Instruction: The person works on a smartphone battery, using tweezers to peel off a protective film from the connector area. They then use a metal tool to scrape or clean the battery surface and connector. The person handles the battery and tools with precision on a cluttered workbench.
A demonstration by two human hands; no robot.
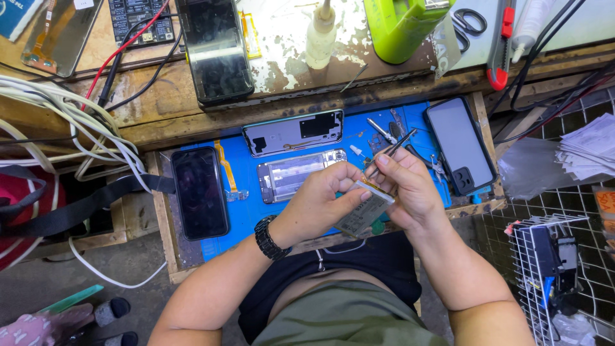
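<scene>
My left hand (323,198) grips a flat grey phone battery (365,210) over the front edge of a blue work mat (240,214). My right hand (413,186) steadies the battery's right end and pinches thin metal tweezers (392,148) that point up and right. Just behind my hands lies an opened phone frame (291,174) with its inside showing. Further back rests a phone back cover (293,132), inner side up. A black watch sits on my left wrist.
A dark phone (199,192) lies at the mat's left, a phone in a black case (460,145) at its right. On the rear bench are a display panel (214,48), a glue bottle (320,35), a green device (402,25), scissors and cables. A wire basket (551,269) stands lower right.
</scene>
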